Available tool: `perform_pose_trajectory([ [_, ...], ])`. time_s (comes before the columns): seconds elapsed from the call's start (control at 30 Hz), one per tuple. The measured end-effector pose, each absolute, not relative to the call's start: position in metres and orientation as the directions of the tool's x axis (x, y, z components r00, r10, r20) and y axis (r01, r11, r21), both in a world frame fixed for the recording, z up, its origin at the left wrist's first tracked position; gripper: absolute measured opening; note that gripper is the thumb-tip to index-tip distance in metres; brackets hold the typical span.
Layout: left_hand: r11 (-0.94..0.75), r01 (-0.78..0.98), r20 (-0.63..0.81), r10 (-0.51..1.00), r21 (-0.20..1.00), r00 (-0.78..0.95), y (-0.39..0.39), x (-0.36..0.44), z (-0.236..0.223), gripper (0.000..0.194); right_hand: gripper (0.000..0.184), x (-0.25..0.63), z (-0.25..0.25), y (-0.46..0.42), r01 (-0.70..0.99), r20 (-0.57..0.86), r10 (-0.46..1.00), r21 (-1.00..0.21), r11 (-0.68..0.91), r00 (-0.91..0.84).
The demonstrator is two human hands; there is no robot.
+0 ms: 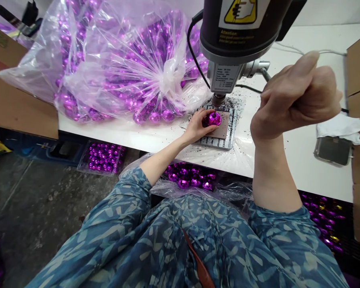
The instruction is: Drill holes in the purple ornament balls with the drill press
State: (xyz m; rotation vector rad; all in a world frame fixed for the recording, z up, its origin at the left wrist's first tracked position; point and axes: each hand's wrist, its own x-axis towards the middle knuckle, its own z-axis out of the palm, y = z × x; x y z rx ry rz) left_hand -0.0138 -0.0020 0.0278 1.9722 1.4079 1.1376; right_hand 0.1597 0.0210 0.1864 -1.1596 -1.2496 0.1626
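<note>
White tabletop (132, 134) runs across the head view, with cardboard flaps (18, 100) at its left end and a concrete floor (42, 200) below its near edge. Behind the work, a transparent plastic bag (123, 68) bulges with shiny purple baubles and is tied at the top.

A bench drill (240, 36) with a yellow warning label stands over the table, its chuck (218, 100) pointing straight down. Directly beneath and touching-close to it sits a purple bauble (213, 119), nearly round and glossy, so its long axis cannot be made out. It rests on a tan pad (223, 126) set on a metal-edged plate (217, 144), and dark grit (234, 102) is scattered around it.

The left hand (196, 126) reaches in from the near edge, wrist low, with its fingers closed around the bauble's near side, pressing it to the pad. The right hand (297, 96) is raised beside the drill, forearm nearly upright, with its fingers (276, 90) curled shut around the end of the feed lever (265, 74) and the thumb on top.

Further right lie a phone (333, 150) and crumpled white paper (340, 128). A tray of purple baubles (103, 157) sits below the table's edge, beyond the patterned blue sleeves (108, 212).
</note>
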Motion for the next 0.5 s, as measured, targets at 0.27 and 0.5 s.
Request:
perform_pose_trajectory([
  [0.27,-0.320,0.538,0.302,0.945,0.779,0.126,-0.008,-0.011,0.038,0.059,0.085,0.162,0.147,0.040,0.523,0.669,0.618,-0.730,0.441,0.413],
  [0.5,-0.321,0.519,0.302,0.945,0.792,0.125,-0.008,-0.013,0.037,0.060,0.092,0.159,0.162,0.021,0.539,0.668,0.665,-0.715,0.446,0.335],
])
